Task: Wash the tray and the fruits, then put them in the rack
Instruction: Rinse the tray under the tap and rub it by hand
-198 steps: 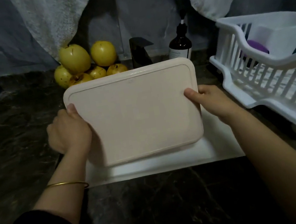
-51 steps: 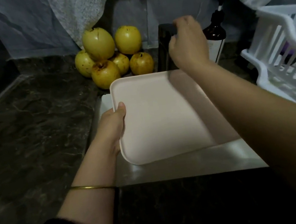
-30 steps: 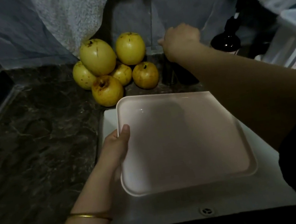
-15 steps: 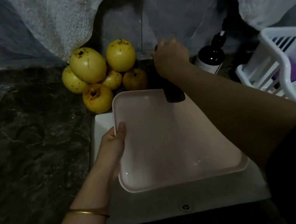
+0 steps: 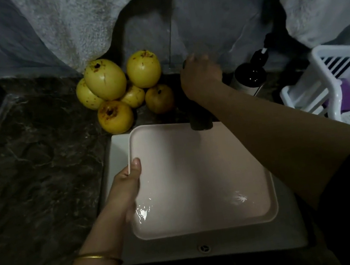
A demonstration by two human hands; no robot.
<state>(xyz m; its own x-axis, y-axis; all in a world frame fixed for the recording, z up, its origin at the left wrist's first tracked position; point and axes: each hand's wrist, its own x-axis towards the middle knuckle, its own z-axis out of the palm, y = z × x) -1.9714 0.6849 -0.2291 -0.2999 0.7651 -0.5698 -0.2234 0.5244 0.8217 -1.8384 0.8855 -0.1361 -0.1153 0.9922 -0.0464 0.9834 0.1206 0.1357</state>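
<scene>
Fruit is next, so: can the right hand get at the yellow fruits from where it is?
Probably yes. The right hand holds the tap just beside the fruits, nothing stands between them, and the left hand has the tray.

No writing can be read; the pale label on the dark bottle (image 5: 250, 74) is too dim.

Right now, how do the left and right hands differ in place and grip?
The left hand is near, low over the sink; the right hand reaches far back. The left hand pinches the tray at its left rim, thumb on top; the right hand sits on the faucet, fingers too blurred to read a grip. The left wrist wears a gold bangle; the right shows none. Both are bare.
</scene>
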